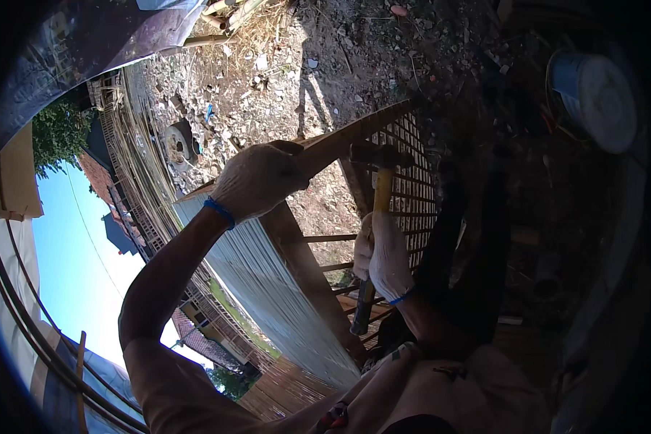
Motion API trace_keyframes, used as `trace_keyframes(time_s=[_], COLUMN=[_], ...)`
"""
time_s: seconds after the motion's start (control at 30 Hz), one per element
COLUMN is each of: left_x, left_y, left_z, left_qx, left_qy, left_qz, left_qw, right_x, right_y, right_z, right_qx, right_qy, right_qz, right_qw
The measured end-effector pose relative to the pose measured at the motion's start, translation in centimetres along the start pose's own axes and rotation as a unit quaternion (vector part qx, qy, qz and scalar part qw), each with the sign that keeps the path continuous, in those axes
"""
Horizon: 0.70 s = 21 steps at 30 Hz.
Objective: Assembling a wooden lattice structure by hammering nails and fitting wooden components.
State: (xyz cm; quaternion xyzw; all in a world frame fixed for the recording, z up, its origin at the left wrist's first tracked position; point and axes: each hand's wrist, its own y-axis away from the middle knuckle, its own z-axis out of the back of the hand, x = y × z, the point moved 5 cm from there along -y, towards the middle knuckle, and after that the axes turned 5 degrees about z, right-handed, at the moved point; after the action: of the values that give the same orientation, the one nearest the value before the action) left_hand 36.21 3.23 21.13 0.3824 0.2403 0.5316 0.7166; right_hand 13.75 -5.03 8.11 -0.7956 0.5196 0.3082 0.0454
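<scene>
A hammer (pixel 383 189) with a yellow and dark handle stands nearly upright in my right hand (pixel 387 254), whose gloved fingers are wrapped round the handle. Its dark head is up beside the wooden frame's beam; whether they touch I cannot tell. My left hand (pixel 260 181), in a pale work glove with a blue cuff, is closed over the near end of a wooden beam (pixel 347 142). This beam belongs to a slatted wooden frame (pixel 412 181) with thin parallel bars. A pale ribbed panel (pixel 267 289) slopes down beside it, below my left hand. Fingertips of the left hand are partly hidden.
Rubble-strewn ground (pixel 267 94) lies beyond the frame, with an old tyre (pixel 181 141) on it. A white and blue bucket (pixel 604 101) is at the far right in shade. Dark sheeting (pixel 101 43) hangs at upper left. A bamboo fence (pixel 126 152) runs along the left.
</scene>
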Motion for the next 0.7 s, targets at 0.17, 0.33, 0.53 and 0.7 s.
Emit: trace_keyframes(time_s=[0.17,0.33,0.53,0.7], left_x=[-0.2,-0.4,-0.4,1.0], left_y=[0.3,-0.2,-0.3,-0.9], left_z=[0.1,0.1,0.4,0.0], left_qx=[0.025,0.046,0.026,0.015], left_qy=[0.012,-0.016,0.002,-0.026], left_qz=[0.025,0.047,0.023,0.025], left_qw=[0.999,0.998,0.999,0.999], right_x=[4.3,1.1,3.3,4.1], right_y=[-0.8,1.0,1.0,0.7], right_z=[3.1,-1.6,1.4,-2.5], right_qx=[0.238,-0.228,-0.168,-0.238], right_qy=[-0.136,0.210,-0.002,0.298], right_qz=[-0.033,-0.091,0.079,-0.080], right_qw=[0.961,0.946,0.983,0.921])
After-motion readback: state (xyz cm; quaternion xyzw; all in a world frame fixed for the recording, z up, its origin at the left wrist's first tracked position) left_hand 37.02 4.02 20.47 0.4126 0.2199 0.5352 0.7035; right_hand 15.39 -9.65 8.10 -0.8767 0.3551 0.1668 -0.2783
